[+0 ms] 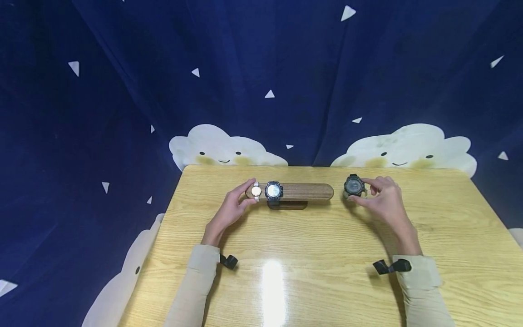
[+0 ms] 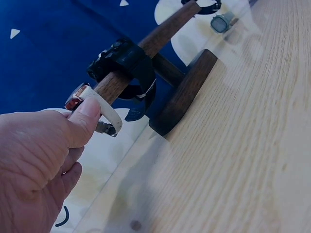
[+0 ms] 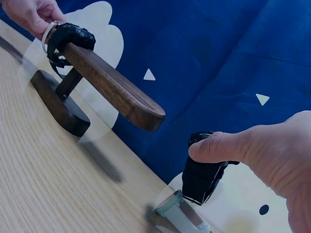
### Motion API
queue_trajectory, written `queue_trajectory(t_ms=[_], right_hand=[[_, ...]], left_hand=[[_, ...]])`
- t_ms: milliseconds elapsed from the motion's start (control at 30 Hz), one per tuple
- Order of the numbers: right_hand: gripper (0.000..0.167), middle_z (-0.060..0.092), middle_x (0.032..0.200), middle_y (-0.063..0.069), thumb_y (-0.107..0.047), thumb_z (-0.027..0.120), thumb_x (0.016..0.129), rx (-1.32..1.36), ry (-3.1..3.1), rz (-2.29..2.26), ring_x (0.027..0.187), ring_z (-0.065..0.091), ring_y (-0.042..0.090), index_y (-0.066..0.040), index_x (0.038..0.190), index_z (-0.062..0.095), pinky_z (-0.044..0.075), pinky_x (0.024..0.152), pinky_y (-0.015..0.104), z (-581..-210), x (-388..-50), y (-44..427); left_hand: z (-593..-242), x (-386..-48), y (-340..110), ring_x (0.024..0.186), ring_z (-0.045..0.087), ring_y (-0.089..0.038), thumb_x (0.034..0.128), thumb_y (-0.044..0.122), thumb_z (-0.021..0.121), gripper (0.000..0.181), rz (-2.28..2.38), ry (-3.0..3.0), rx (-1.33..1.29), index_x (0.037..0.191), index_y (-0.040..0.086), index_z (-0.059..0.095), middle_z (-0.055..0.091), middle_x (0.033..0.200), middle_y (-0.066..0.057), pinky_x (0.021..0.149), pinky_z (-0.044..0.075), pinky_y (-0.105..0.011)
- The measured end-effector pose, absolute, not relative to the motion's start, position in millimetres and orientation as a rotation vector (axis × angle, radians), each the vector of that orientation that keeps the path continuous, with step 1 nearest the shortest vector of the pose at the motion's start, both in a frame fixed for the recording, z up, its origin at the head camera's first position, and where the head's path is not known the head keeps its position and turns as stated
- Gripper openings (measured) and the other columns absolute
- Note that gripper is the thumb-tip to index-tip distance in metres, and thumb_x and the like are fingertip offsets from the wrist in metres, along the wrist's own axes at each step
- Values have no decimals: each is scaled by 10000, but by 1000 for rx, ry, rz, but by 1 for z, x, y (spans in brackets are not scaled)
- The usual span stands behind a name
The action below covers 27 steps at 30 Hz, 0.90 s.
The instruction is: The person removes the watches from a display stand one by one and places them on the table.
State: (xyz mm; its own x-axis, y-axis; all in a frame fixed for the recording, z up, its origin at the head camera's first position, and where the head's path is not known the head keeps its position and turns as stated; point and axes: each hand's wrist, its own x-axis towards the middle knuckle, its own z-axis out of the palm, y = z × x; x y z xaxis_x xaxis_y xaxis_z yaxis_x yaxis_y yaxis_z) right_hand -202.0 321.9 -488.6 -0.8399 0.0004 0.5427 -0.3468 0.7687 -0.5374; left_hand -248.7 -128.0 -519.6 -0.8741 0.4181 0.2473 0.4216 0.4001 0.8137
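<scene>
My left hand point(image 1: 230, 209) pinches a small watch with a white strap point(image 1: 256, 191), which is looped round the left end of a wooden T-bar watch stand point(image 1: 308, 192). Right beside it a chunky black watch point(image 1: 273, 191) hangs on the same bar. Past the bar's right end, my right hand point(image 1: 386, 200) holds a second black watch point(image 1: 353, 185) between thumb and fingers, raised off the table and apart from the stand. Under that watch, a pale grey-green watch point(image 3: 182, 213) lies on the table; in the head view it is mostly hidden.
The light wooden table point(image 1: 327, 254) carries everything and ends at the back against a dark blue curtain point(image 1: 253, 54) with white triangles and smiling clouds point(image 1: 220, 145). The stand's dark foot point(image 1: 287, 205) rests on the tabletop. Black straps point(image 1: 392, 266) stick out from both wrists.
</scene>
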Motion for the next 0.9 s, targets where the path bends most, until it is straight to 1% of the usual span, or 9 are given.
queue_trajectory(t_ms=[133, 367, 567, 667, 900], right_hand=[[583, 466, 698, 85, -50, 1019, 572, 262, -2440, 881, 753, 362, 213, 80, 1079, 763, 258, 702, 318, -489, -203, 325], [592, 486, 713, 87, -64, 1012, 598, 228, -2481, 886, 759, 369, 218, 51, 1121, 760, 260, 707, 328, -488, -201, 329], [609, 515, 729, 129, -95, 1014, 612, 211, -2489, 882, 779, 377, 220, 52, 1142, 753, 265, 721, 332, -489, -201, 333], [601, 522, 734, 143, -96, 1010, 619, 204, -2487, 872, 782, 381, 222, 54, 1141, 752, 268, 725, 336, -488, -200, 336], [562, 490, 726, 113, -72, 994, 633, 177, -2479, 869, 791, 372, 224, 57, 1123, 752, 260, 748, 375, -488, -199, 344]], left_hand=[[-517, -248, -127, 1498, 411, -329, 962, 68, 712, 660, -1529, -2629, -788, 1572, 76, 459, 460, 1601, -167, 1250, 321, -451], [-517, -247, -127, 1507, 402, -289, 968, 85, 704, 665, -1535, -2653, -760, 1583, 114, 451, 448, 1615, -134, 1253, 317, -412], [-517, -247, -128, 1507, 399, -320, 964, 83, 706, 664, -1538, -2635, -778, 1579, 110, 456, 449, 1612, -150, 1254, 313, -447], [-518, -247, -127, 1508, 397, -316, 965, 88, 706, 666, -1534, -2637, -778, 1580, 110, 453, 444, 1615, -147, 1254, 313, -441], [-518, -247, -127, 1516, 386, -280, 971, 88, 700, 670, -1545, -2651, -770, 1586, 78, 435, 430, 1626, -128, 1258, 304, -404]])
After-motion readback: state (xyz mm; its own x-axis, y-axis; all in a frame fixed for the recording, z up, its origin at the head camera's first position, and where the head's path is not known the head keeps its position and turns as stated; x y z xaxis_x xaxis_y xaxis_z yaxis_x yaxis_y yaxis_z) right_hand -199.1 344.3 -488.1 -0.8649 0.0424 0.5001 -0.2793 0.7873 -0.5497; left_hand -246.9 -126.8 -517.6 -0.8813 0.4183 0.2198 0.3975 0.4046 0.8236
